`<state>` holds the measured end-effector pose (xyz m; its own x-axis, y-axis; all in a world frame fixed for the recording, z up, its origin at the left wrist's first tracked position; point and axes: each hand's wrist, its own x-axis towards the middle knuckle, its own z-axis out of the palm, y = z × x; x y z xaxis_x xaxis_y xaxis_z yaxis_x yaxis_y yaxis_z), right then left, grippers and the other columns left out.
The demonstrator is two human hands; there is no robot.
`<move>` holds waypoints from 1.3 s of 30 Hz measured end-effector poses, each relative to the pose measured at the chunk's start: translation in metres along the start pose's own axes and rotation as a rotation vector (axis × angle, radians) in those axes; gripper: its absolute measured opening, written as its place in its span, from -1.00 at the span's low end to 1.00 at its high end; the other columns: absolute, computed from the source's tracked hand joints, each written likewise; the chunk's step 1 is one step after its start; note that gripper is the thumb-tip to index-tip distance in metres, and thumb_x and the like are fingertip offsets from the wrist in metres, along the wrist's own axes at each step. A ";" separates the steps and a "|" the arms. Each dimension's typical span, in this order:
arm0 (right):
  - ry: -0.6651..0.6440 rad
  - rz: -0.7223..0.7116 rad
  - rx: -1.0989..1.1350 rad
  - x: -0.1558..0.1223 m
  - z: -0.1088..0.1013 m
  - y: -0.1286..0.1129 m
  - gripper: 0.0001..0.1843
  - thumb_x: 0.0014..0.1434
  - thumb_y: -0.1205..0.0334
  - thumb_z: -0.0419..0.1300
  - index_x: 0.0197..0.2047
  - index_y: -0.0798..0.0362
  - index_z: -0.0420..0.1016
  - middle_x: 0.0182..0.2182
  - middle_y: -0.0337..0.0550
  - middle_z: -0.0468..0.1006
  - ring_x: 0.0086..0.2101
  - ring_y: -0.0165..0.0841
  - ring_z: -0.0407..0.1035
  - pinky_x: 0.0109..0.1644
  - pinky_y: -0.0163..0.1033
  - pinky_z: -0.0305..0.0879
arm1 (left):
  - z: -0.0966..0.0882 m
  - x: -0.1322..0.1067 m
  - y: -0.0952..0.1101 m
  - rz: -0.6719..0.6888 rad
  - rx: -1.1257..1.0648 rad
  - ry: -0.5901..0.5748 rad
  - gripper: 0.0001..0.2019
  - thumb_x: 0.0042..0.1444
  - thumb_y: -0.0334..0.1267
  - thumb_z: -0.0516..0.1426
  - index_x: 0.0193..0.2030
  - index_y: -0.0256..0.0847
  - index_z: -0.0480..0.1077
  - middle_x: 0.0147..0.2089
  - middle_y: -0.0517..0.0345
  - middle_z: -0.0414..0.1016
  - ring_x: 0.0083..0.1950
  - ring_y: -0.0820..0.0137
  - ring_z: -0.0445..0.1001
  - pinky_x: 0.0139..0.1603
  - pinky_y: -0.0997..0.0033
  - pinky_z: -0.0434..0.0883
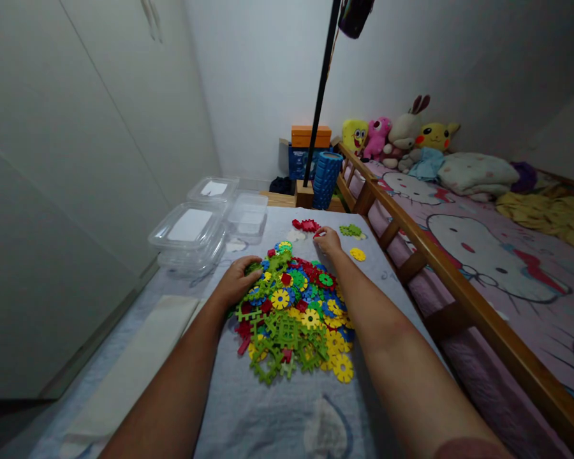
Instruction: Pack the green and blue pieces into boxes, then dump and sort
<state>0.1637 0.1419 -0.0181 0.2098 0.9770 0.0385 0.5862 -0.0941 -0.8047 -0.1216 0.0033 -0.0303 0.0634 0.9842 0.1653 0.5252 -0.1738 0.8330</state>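
Note:
A heap of plastic building pieces (287, 325) in green, yellow, red and blue lies on the cloth-covered table. My left hand (239, 278) rests on the heap's left edge, fingers stretched over the green pieces. Beyond the heap, my right hand (328, 241) pinches a small red plastic piece (317, 235). Just left of its fingertips lies a small group of red pieces (307, 225). Some green pieces (350, 230) sit apart at the far right, with a yellow flower-shaped piece (358, 254) nearer to me.
Clear plastic boxes with lids (189, 228) stand at the left, with an open clear container (249, 213) beside them. A pale folded strip (143, 357) lies along the left side. A wooden bed rail (411, 248) borders the right. A black pole (321, 95) rises behind the table.

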 end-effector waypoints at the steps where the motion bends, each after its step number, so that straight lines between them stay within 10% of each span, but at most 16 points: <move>1: 0.009 -0.003 -0.002 0.004 0.003 -0.001 -0.69 -0.17 0.38 0.17 -0.26 0.05 0.48 -0.51 -0.33 0.45 -0.50 -0.40 0.29 -0.41 -0.36 0.16 | 0.000 0.000 0.000 0.003 0.008 0.002 -0.53 0.04 0.02 0.18 0.02 -0.19 0.52 0.05 -0.04 0.55 0.09 0.07 0.48 0.21 0.00 0.36; 17: -0.036 -0.023 0.064 0.006 0.002 -0.005 -0.72 -0.12 0.39 0.13 -0.28 0.08 0.55 -0.34 -0.18 0.60 -0.30 -0.35 0.43 -0.18 -0.32 0.34 | 0.001 0.002 0.000 0.027 0.061 -0.017 -0.50 0.05 0.04 0.13 0.04 -0.23 0.51 0.09 -0.07 0.54 0.15 0.06 0.46 0.27 -0.01 0.32; 24: -0.160 -0.031 0.139 -0.027 -0.046 0.001 -0.55 -0.03 0.38 0.16 -0.02 0.09 0.55 -0.07 -0.06 0.60 -0.30 -0.38 0.45 -0.29 -0.33 0.38 | 0.002 0.004 -0.004 0.039 0.060 -0.019 -0.51 0.05 0.05 0.14 0.02 -0.23 0.51 0.07 -0.07 0.56 0.14 0.06 0.46 0.27 -0.01 0.32; 30: -0.458 -0.179 -0.173 -0.070 -0.085 0.006 -0.74 0.02 0.27 0.33 -0.18 0.13 0.59 -0.25 -0.10 0.62 -0.29 -0.34 0.45 -0.21 -0.32 0.35 | 0.001 0.005 -0.003 0.044 0.070 -0.024 -0.52 0.03 0.04 0.15 0.01 -0.20 0.52 0.07 -0.04 0.57 0.13 0.06 0.47 0.26 0.00 0.33; 39: -0.453 -0.346 -0.462 -0.126 -0.085 0.003 -0.61 -0.02 0.26 0.42 -0.09 0.09 0.53 -0.17 -0.10 0.54 -0.18 -0.30 0.41 -0.11 -0.29 0.28 | 0.001 0.003 -0.001 0.032 0.079 -0.020 -0.50 0.04 0.04 0.13 0.03 -0.23 0.52 0.06 -0.06 0.57 0.09 0.06 0.49 0.21 -0.01 0.37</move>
<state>0.2053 0.0024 0.0253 -0.3329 0.9392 -0.0839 0.8513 0.2610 -0.4551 -0.1210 0.0068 -0.0312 0.0977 0.9788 0.1799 0.5879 -0.2026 0.7832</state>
